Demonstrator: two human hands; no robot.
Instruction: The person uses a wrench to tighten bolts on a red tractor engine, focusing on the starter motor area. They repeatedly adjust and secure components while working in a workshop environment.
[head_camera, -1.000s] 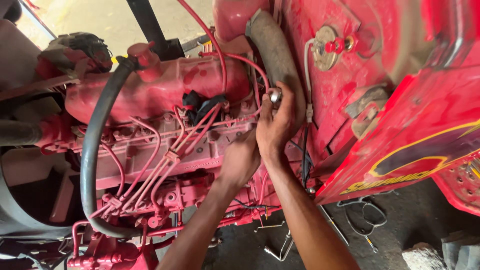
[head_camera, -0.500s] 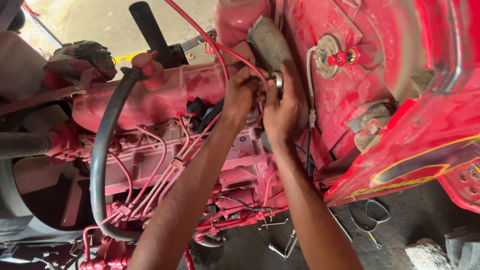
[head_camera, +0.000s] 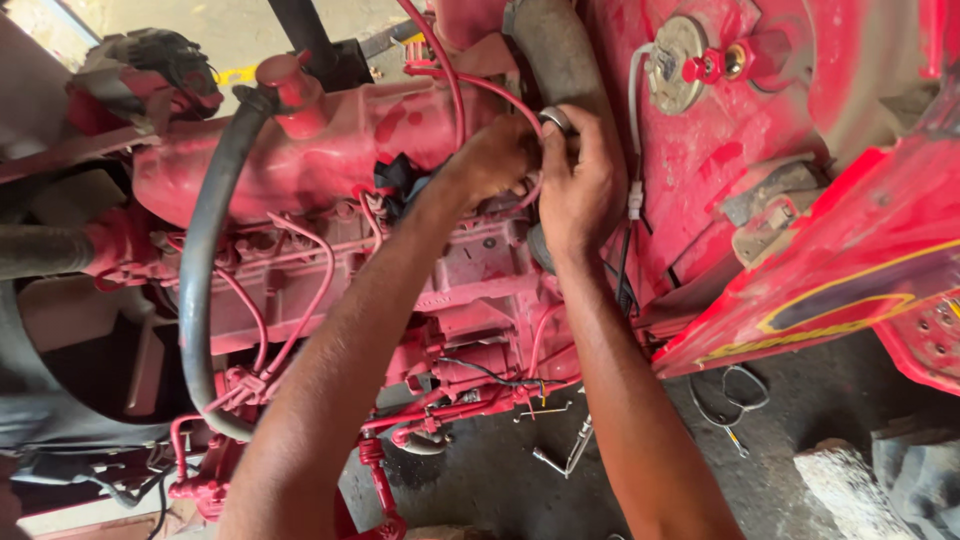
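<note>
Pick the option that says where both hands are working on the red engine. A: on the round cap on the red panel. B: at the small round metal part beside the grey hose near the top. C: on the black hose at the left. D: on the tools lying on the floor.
B: the left hand and right hand meet at the small round metal part beside the grey hose.

**Red engine, black hoses, yellow trim**

A red-painted metal engine block (head_camera: 300, 160) is showing worn, paler patches. A thick black rubber hose (head_camera: 200, 290) is curving across it. A red body panel (head_camera: 830, 290) is carrying a yellow-outlined dark stripe. The grey concrete floor (head_camera: 500, 470) is looking oil-stained.
</note>
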